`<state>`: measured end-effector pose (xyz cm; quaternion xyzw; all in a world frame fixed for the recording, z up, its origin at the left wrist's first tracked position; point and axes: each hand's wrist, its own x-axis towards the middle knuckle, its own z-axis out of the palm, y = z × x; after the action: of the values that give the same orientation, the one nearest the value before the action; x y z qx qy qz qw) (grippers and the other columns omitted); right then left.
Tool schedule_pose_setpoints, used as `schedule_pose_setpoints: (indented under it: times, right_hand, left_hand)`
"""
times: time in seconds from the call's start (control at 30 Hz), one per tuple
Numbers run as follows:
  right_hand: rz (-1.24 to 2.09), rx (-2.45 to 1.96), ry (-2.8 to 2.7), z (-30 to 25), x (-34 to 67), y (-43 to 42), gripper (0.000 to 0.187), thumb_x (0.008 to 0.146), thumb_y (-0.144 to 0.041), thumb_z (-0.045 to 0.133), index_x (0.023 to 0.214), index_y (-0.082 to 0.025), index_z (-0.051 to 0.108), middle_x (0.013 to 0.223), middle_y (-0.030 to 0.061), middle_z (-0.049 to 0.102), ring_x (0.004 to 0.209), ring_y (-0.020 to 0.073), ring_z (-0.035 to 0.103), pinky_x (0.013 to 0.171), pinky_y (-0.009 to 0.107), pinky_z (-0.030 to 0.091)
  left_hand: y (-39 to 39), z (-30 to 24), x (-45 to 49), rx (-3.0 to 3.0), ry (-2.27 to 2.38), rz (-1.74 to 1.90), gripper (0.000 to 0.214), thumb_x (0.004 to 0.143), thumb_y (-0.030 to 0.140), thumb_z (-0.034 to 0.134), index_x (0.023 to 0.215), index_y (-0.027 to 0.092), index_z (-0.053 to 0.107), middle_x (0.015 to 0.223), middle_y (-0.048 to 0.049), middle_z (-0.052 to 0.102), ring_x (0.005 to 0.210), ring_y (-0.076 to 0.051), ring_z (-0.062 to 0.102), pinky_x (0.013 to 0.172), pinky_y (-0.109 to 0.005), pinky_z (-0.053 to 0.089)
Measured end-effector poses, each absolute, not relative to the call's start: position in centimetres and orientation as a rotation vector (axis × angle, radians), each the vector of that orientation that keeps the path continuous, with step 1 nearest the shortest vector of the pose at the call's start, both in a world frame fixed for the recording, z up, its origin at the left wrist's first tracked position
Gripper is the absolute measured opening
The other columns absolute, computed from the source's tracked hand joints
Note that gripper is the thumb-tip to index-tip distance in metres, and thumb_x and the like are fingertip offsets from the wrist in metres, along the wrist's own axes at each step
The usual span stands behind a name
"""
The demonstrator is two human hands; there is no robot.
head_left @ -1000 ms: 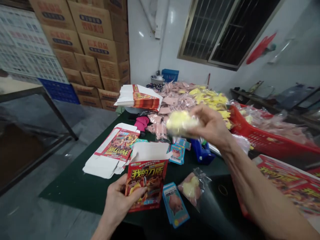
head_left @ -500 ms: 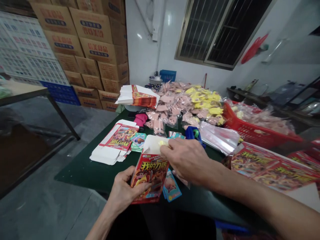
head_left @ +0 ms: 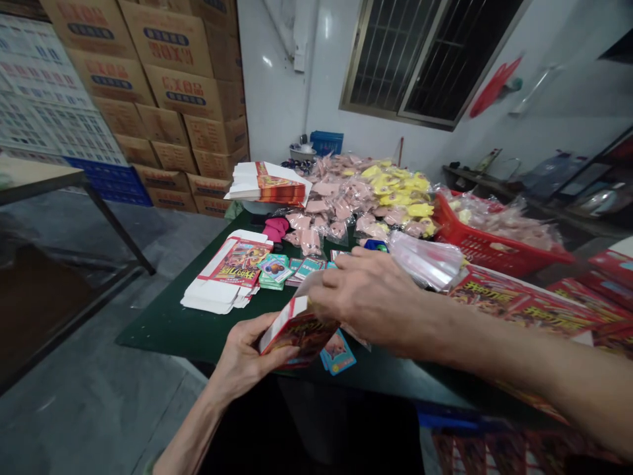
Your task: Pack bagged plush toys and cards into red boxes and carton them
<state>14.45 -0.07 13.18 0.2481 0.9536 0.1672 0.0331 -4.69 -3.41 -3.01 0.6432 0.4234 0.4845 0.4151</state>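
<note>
My left hand [head_left: 242, 359] grips a small red printed box [head_left: 295, 328] from below, tilted so its top leans away. My right hand [head_left: 363, 297] lies over the box's open top, fingers curled on its white flap [head_left: 311, 282]; whatever is under the palm is hidden. A blue card [head_left: 338, 351] lies on the dark green table [head_left: 198, 326] just beneath the box. Further back sits a heap of bagged pink and yellow toys [head_left: 376, 194].
Flat unfolded boxes [head_left: 230, 270] lie left of my hands, with small card packs [head_left: 274, 269] beside them. A second stack of flat boxes [head_left: 267, 183] sits behind. A red basket [head_left: 487, 247] of bagged toys, clear bags [head_left: 425, 260] and red cartons [head_left: 534, 307] fill the right. Cardboard boxes [head_left: 173, 92] line the wall.
My right hand brought a yellow bagged toy down from mid-air into the box's open top and now covers the flap. The box has tipped away from me.
</note>
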Motion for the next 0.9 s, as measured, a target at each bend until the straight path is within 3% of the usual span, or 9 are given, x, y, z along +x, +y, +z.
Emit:
schedule_pose_setpoints:
  times: [0.1,0.17,0.27,0.4,0.5,0.6,0.67,0.77,0.9]
  right_hand:
    - [0.859,0.801,3.1,13.5,14.3,-1.0,0.018,0.089,-0.017,0.043,0.1,-0.017,0.057,0.083,0.0083,0.062,0.072,0.0192,0.053,0.056,0.028,0.029]
    - [0.877,0.825,3.154,13.8,14.3,-1.4,0.023,0.088,-0.02,0.043,0.109,-0.018,0.053,0.098,0.0119,0.059,0.079,0.0209,0.053,0.055,0.027,0.031]
    - [0.638,0.89,3.104,14.3,14.1,-1.5,0.04,0.083,-0.019,0.05,0.123,-0.017,0.044,0.111,0.0145,0.052,0.084,0.0215,0.053,0.055,0.026,0.034]
    - [0.223,0.7,3.044,15.0,14.0,-0.5,0.064,0.077,-0.02,0.06,0.135,-0.017,0.033,0.116,0.0143,0.051,0.095,0.023,0.054,0.067,0.029,0.042]
    - [0.169,0.75,3.077,15.5,14.9,0.4,0.074,0.073,-0.029,0.068,0.137,-0.021,0.032,0.117,0.0118,0.052,0.099,0.0245,0.053,0.074,0.032,0.043]
    - [0.325,1.143,3.133,14.8,16.4,1.2,0.069,0.073,-0.046,0.069,0.131,-0.02,0.042,0.108,0.0109,0.057,0.095,0.0259,0.053,0.073,0.033,0.041]
    - [0.208,1.33,3.17,13.9,17.2,1.5,0.057,0.075,-0.052,0.065,0.118,-0.017,0.051,0.091,0.0068,0.06,0.08,0.0208,0.055,0.066,0.029,0.039]
    - [0.004,1.318,3.277,13.2,17.7,1.3,0.028,0.081,-0.042,0.062,0.093,-0.016,0.061,0.073,0.0006,0.056,0.064,0.0124,0.049,0.059,0.023,0.033]
    - [0.32,1.182,3.176,14.4,16.6,0.2,0.013,0.084,-0.024,0.056,0.077,-0.016,0.063,0.076,0.0026,0.053,0.062,0.0101,0.042,0.055,0.024,0.024]
  left_hand:
    - [-3.6,-2.9,-4.8,1.576,1.022,1.201,0.031,0.069,0.024,0.073,0.1,0.018,0.068,0.081,-0.0012,0.07,0.07,-0.014,0.063,0.063,-0.02,0.05]
    - [-3.7,-2.9,-4.7,1.59,0.999,1.171,0.03,0.068,0.024,0.073,0.097,0.017,0.068,0.079,-0.0012,0.07,0.066,-0.013,0.062,0.06,-0.019,0.049]
    - [-3.8,-2.9,-4.3,1.645,1.002,1.168,0.027,0.066,0.024,0.075,0.091,0.015,0.07,0.076,-0.0015,0.069,0.063,-0.012,0.061,0.057,-0.018,0.048]
    - [-3.7,-3.6,-3.7,1.567,0.995,1.196,0.029,0.064,0.023,0.077,0.09,0.014,0.069,0.078,-0.0028,0.07,0.067,-0.014,0.064,0.061,-0.02,0.051]
    - [-3.9,-4.5,-3.6,1.359,0.976,1.269,0.036,0.063,0.022,0.077,0.097,0.014,0.067,0.086,-0.0049,0.072,0.075,-0.018,0.068,0.069,-0.024,0.055]
    - [-4.0,-4.9,-3.9,1.217,0.993,1.388,0.038,0.061,0.021,0.078,0.097,0.014,0.066,0.089,-0.0057,0.073,0.078,-0.02,0.069,0.073,-0.027,0.057]
    - [-4.0,-4.9,-4.1,1.2,1.003,1.421,0.038,0.061,0.021,0.079,0.095,0.014,0.066,0.09,-0.0061,0.073,0.078,-0.02,0.069,0.072,-0.028,0.057]
    - [-4.0,-4.4,-4.3,1.26,1.011,1.352,0.039,0.061,0.022,0.078,0.097,0.014,0.065,0.091,-0.0064,0.073,0.08,-0.021,0.069,0.074,-0.029,0.057]
    - [-3.9,-4.0,-4.2,1.368,1.032,1.244,0.04,0.064,0.023,0.077,0.101,0.013,0.065,0.093,-0.0073,0.072,0.083,-0.021,0.068,0.077,-0.03,0.056]
